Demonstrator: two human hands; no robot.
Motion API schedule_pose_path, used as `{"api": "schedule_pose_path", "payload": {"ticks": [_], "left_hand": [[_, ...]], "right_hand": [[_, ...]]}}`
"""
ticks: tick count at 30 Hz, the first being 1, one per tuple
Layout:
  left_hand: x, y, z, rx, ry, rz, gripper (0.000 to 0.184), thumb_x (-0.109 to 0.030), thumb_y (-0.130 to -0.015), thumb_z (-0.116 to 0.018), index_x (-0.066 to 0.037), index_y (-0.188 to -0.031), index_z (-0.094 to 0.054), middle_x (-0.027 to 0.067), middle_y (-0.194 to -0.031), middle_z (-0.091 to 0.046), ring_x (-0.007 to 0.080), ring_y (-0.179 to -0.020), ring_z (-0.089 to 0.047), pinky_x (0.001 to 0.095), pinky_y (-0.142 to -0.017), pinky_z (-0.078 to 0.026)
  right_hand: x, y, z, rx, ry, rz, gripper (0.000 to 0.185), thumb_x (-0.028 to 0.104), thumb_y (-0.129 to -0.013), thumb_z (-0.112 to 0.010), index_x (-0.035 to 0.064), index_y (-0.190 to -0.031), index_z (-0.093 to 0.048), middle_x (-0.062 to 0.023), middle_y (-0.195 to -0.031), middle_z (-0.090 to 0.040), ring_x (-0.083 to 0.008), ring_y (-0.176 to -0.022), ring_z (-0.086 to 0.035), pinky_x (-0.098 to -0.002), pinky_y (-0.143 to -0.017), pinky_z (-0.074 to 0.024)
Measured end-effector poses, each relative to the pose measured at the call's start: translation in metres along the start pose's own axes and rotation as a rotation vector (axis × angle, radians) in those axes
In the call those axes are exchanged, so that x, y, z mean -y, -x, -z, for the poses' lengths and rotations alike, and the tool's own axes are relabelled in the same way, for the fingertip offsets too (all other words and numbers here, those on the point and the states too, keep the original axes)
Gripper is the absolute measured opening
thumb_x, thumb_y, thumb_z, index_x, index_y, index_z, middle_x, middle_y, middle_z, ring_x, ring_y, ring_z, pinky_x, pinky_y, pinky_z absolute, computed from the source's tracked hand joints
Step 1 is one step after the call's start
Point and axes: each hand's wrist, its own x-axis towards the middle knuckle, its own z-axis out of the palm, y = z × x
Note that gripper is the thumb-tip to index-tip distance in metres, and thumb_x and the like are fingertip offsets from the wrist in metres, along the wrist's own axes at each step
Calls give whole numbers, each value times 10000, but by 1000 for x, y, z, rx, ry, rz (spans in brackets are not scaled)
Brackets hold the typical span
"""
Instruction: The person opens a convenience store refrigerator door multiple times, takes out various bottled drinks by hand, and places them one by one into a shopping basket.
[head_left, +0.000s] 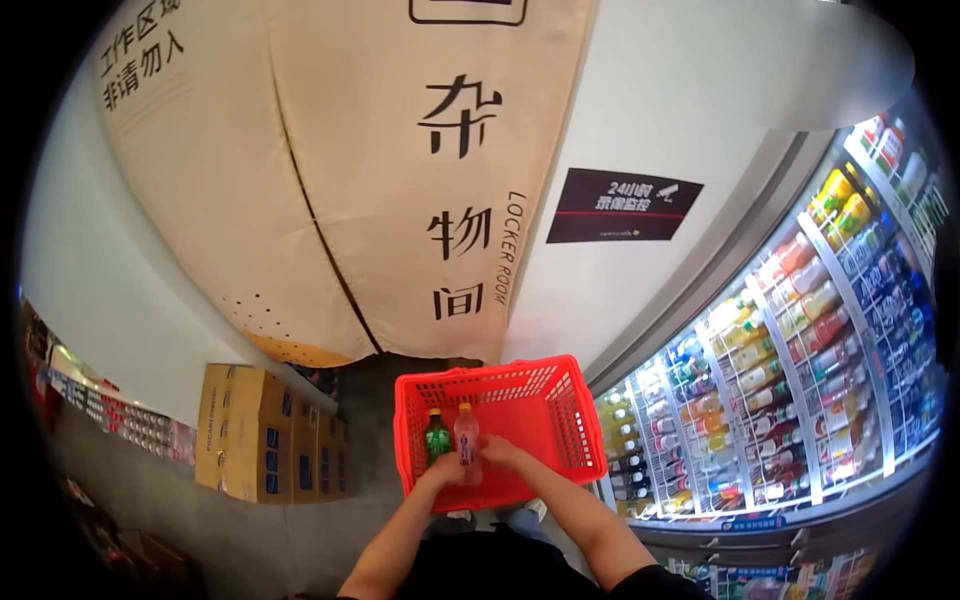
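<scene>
A red shopping basket [540,478] is in front of my body, with two plastic bottles inside on its left. One is a clear bottle [466,432] with a pinkish cap, standing roughly upright. Beside it, to the left, is a green bottle [437,436] with a dark cap. My left hand [449,468] is closed at the lower part of the clear bottle, just below the green one. From the other side, my right hand [500,451] reaches in with its fingers stretched toward the clear bottle; whether they press on it is hard to see.
Stacked cardboard boxes [238,440] stand on the floor at left. A beige door curtain [360,180] hangs ahead. To the right, a lit drinks fridge [760,370] holds rows of bottles. A dark sign [625,206] is on the white wall.
</scene>
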Motion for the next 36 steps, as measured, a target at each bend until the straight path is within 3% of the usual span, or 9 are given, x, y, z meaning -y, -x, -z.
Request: {"api": "schedule_pose_path", "payload": {"ticks": [3, 8, 12, 14, 15, 17, 21, 26, 36], "left_hand": [[-18, 14, 14, 20, 4, -7, 352, -143, -735, -652, 31, -1039, -684, 278, -1021, -682, 393, -1000, -671, 454, -850, -537], [-25, 24, 14, -68, -84, -53, 359, -156, -786, -622, 23, -1093, -676, 275, -1017, -682, 398, -978, -674, 451, -842, -538], [-53, 44, 24, -225, 25, -158, 359, -160, -827, -612, -3, -1146, -661, 234, -1006, -699, 330, -963, -696, 392, -824, -549], [-75, 46, 30, -373, 540, -264, 299, -78, -884, -563, -15, -1164, -644, 184, -988, -709, 253, -927, -701, 332, -814, -544], [-91, 45, 34, -354, 527, -292, 299, -78, -884, -563, -15, -1164, -644, 184, -988, -709, 253, -927, -701, 332, -814, -544], [-129, 47, 41, -551, 640, -544, 271, 27, -921, -483, -9, -1139, -640, 138, -973, -705, 193, -903, -681, 303, -820, -531], [-232, 89, 50, -400, 752, -723, 259, -21, -993, -438, 2, -1195, -599, 88, -1088, -663, 137, -955, -624, 257, -872, -478], [-315, 134, 6, -180, 831, -853, 249, -41, -996, -477, 22, -1211, -585, 115, -1122, -652, 155, -1001, -615, 279, -906, -485], [-399, 205, -127, 197, 768, -948, 285, -134, -998, -531, 6, -1242, -576, 110, -1162, -635, 173, -1051, -596, 293, -940, -448]], "right_hand": [[-5, 9, -5, -11, -297, 60, 469, 196, -865, -577, 37, -1306, -562, -174, -1136, -661, -294, -1004, -651, -402, -832, -552], [8, 22, 2, -163, -293, -49, 449, 190, -903, -571, 30, -1322, -557, -130, -1092, -654, -214, -946, -632, -335, -742, -540], [25, 50, 7, -301, -542, 50, 381, 160, -961, -537, 42, -1324, -549, -121, -1128, -643, -184, -967, -627, -319, -791, -533], [32, 69, 16, -406, -648, 152, 354, 146, -985, -518, 47, -1324, -545, -122, -1144, -639, -184, -988, -632, -322, -813, -539], [45, 90, 21, -436, -823, 230, 339, 129, -1002, -494, 49, -1329, -536, -125, -1166, -632, -197, -1024, -632, -333, -849, -544], [60, 135, 35, -499, -990, 369, 318, 123, -1032, -460, 33, -1332, -514, -144, -1214, -616, -235, -1111, -627, -358, -948, -539], [48, 202, 62, -685, -1070, 543, 322, 159, -1040, -470, -9, -1312, -516, -144, -1191, -619, -225, -1068, -639, -341, -935, -543], [17, 305, 77, -924, -1087, 624, 326, 179, -1047, -463, -6, -1308, -523, -148, -1165, -628, -201, -1026, -644, -324, -913, -538], [-91, 485, 34, -1487, -1179, 668, 294, 162, -1035, -453, -8, -1246, -566, -136, -1065, -655, -213, -978, -651, -337, -866, -536]]}}
